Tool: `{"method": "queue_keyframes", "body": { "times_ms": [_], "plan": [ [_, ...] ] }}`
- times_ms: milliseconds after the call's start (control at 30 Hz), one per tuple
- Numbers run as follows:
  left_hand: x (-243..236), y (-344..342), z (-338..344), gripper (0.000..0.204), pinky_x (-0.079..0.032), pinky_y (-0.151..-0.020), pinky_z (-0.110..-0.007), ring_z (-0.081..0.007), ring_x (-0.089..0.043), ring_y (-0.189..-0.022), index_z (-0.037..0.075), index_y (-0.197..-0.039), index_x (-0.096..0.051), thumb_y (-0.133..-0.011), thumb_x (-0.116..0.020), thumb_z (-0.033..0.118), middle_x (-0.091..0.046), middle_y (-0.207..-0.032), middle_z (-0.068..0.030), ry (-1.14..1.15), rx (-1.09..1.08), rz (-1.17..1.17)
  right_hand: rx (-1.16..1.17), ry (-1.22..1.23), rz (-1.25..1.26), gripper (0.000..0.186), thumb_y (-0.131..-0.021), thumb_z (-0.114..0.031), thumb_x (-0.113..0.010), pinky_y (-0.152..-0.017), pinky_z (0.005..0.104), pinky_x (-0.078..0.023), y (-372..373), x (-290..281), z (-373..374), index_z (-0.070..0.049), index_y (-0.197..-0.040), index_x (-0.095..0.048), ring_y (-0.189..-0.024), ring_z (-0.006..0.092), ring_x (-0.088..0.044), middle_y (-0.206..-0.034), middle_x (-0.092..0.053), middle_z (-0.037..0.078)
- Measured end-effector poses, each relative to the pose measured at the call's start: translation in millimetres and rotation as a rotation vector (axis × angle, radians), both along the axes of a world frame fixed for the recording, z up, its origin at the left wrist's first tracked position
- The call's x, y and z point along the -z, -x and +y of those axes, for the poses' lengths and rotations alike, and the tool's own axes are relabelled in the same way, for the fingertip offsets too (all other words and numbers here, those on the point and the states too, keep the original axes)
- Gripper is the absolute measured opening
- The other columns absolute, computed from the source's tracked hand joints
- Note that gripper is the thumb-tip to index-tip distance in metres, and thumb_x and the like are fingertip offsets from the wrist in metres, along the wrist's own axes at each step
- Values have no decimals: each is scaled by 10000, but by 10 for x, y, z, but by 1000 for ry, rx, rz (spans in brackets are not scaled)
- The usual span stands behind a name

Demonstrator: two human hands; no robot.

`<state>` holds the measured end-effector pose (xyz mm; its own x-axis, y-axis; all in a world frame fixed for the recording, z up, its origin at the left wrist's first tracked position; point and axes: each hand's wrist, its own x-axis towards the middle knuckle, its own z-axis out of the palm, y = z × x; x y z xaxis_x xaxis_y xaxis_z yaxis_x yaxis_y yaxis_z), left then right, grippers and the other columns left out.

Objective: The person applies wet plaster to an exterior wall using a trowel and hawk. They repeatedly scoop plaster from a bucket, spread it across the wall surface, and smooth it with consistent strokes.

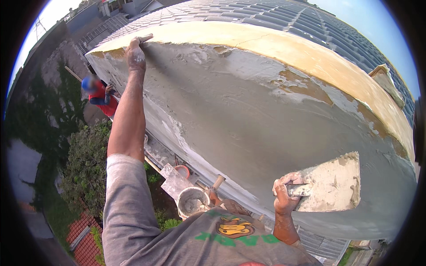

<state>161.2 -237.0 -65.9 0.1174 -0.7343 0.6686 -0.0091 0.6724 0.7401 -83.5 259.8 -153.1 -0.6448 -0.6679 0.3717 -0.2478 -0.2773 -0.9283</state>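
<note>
With my left arm stretched far out, my left hand is at the upper left edge of the wall, closed round a narrow grey tool. Only a thin part of that tool shows, so its kind is unclear. Wet grey plaster covers most of the wall face, with rough brownish patches along the top. At lower right, my right hand grips the handle of a wide, flat plastering trowel. Its blade is coated in pale mortar and held in front of the plastered wall.
A yellowish ledge tops the wall, with a tiled roof behind and a crumpled sack at right. Below me are a mortar bucket and a smeared board. A person in red stands at far left, above the drop.
</note>
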Motion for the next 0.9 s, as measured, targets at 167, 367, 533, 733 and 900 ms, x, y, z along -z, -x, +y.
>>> {"method": "queue_keyframes", "body": {
  "times_ms": [167,367,533,733,900],
  "plan": [
    [33,54,-73,498,-301,-1031,-289,-191,-522,-1081,-25,-1004,-727,-923,-337,275,-685,-1093,-110,-66,24,8,-303,-312,281,158,-794,54,-606,-601,271,-409,-620,404,-905,-47,-839,-493,-685,99,-471,-799,-477,25],
    [108,-89,-231,506,-292,-1057,-313,-186,-523,-1093,-64,-996,-708,-924,-316,247,-692,-1088,-134,16,108,45,88,-131,715,33,-747,-39,-581,-572,398,-442,-1272,1204,-2353,-47,-719,-565,-593,240,-580,-639,-556,114],
    [65,-74,-92,512,-305,-1035,-300,-178,-531,-1046,-49,-995,-715,-921,-302,245,-700,-1061,-113,27,22,-29,147,-168,470,28,-693,-24,-566,-566,383,-436,-1244,1039,-2430,-47,-706,-574,-582,224,-569,-629,-556,88],
    [3,-24,-34,531,-324,-1013,-282,-185,-549,-1018,32,-974,-749,-922,-294,300,-707,-1032,-85,7,-64,-68,-100,-242,244,84,-708,37,-567,-582,320,-435,-785,520,-1716,-33,-730,-524,-635,160,-552,-669,-525,43],
    [51,-76,-176,530,-310,-1033,-316,-186,-544,-1030,53,-998,-750,-922,-303,327,-696,-1067,-81,3,-15,-69,-305,-291,2,152,-754,78,-576,-616,248,-402,-365,94,-1090,-56,-770,-506,-696,72,-475,-739,-488,-20]
  ]
}}
